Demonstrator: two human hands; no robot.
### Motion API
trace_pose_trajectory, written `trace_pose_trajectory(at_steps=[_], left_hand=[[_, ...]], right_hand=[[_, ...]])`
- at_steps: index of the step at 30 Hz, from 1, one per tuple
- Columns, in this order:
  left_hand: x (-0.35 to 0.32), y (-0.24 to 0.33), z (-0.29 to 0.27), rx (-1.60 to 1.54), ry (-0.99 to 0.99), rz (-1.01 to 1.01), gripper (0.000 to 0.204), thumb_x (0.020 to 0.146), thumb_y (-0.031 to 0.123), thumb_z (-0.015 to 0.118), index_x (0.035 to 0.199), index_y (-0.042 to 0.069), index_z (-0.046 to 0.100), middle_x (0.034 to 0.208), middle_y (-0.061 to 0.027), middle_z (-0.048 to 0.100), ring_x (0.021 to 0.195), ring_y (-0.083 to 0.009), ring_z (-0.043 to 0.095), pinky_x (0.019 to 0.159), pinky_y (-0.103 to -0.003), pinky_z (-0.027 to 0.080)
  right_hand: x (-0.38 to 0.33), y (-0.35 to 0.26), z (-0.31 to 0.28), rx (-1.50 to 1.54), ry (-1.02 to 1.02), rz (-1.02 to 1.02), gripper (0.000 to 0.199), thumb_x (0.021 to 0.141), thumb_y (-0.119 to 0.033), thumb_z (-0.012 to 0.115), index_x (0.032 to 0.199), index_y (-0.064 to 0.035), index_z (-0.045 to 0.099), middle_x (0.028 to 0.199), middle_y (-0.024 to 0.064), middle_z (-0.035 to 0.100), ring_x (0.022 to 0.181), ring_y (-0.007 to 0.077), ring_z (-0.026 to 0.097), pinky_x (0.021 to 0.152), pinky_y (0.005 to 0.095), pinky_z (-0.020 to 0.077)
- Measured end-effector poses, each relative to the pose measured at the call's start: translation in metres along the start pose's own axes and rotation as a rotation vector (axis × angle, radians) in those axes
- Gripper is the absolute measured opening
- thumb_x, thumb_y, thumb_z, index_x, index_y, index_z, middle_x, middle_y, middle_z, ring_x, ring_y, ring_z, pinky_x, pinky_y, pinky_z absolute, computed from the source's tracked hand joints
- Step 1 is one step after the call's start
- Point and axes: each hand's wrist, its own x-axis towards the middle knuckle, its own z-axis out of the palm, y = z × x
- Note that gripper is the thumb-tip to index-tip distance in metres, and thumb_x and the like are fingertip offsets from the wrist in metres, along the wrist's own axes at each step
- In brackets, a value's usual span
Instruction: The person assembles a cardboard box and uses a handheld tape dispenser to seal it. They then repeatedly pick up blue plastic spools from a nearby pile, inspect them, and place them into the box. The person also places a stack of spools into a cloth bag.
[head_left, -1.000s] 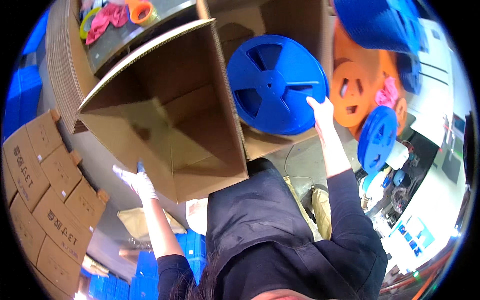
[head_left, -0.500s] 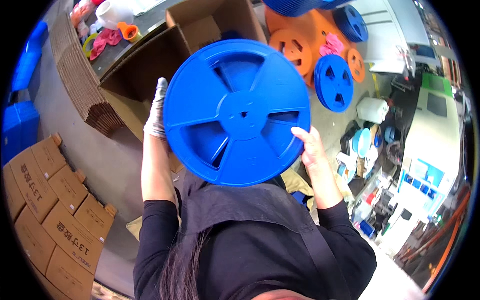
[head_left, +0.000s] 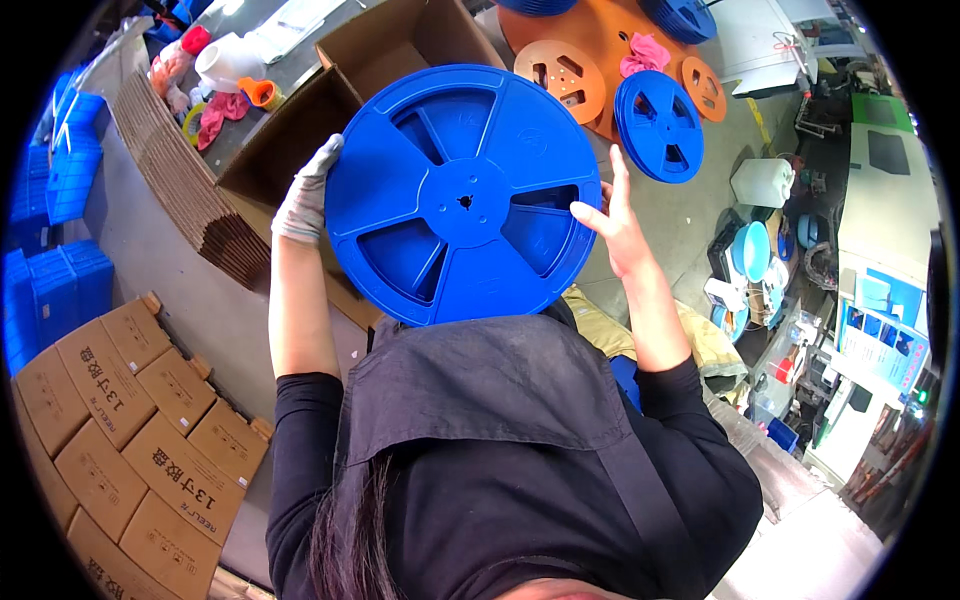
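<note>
A large round blue plastic reel (head_left: 440, 195) faces me in front of my chest, with a small hub hole and window-like cutouts. Through the cutouts more blue plastic shows. My left hand (head_left: 306, 195), in a pale glove, grips the left rim, its fingers mostly hidden behind the edge. On the right side my bare right hand (head_left: 622, 225) has its thumb over the rim near a cutout, while the index finger points up, off the reel. Its other fingers are partly hidden behind the rim. Just beyond the reel stands an open cardboard box (head_left: 395, 40).
Flattened cardboard sheets (head_left: 180, 180) stand left of the box. Closed cartons (head_left: 150, 400) are stacked at the lower left, near blue crates (head_left: 70, 285). To the right are more blue reels (head_left: 660, 130), an orange reel (head_left: 560, 80), a pink cloth (head_left: 645, 55) and a white jug (head_left: 763, 183).
The reel has shifted slightly up and left in view, still between both hands. My right index finger has straightened upward, away from the rim. The surroundings have shifted with the head's movement.
</note>
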Motion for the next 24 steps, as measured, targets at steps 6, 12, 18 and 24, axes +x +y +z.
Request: trace_pose_trajectory(at_steps=[6,12,18,24], left_hand=[[0.004,0.011,0.064,0.133,0.073,0.007,0.041,0.081,0.04,0.072,0.101,0.005,0.067,0.1,-0.0077,0.068,0.09,-0.0191,0.061,0.085,-0.033,0.049],[0.003,0.01,0.071,0.157,0.101,0.02,0.065,0.085,0.05,0.063,0.127,0.001,0.054,0.125,-0.0122,0.058,0.114,-0.0238,0.054,0.102,-0.035,0.04],[0.008,0.015,0.066,0.192,0.026,-0.006,0.078,0.087,0.062,0.051,0.133,-0.001,0.047,0.131,-0.0136,0.054,0.12,-0.0249,0.05,0.106,-0.036,0.035],[0.016,0.018,0.053,0.206,0.001,0.002,0.069,0.088,0.061,0.051,0.123,0.001,0.055,0.114,-0.0109,0.063,0.103,-0.0211,0.059,0.094,-0.033,0.045]], right_hand=[[0.047,0.028,-0.034,-0.432,0.076,0.041,0.076,0.068,-0.029,0.073,0.132,-0.0024,0.041,0.116,0.0207,0.057,0.11,0.0294,0.056,0.094,0.0372,0.0434],[0.057,0.019,-0.031,-0.815,0.313,-0.084,0.049,0.074,-0.039,0.068,0.109,-0.0054,0.063,0.098,0.0187,0.068,0.097,0.0344,0.063,0.084,0.0389,0.0486],[0.066,0.021,-0.024,-0.547,0.271,-0.273,0.046,0.077,-0.037,0.069,0.112,-0.0086,0.063,0.106,0.0143,0.067,0.1,0.03,0.063,0.086,0.0379,0.0478],[0.087,0.001,-0.02,-0.668,0.216,-0.213,0.061,0.074,-0.037,0.07,0.122,-0.0035,0.054,0.108,0.0186,0.065,0.102,0.0293,0.063,0.088,0.0375,0.0469]])
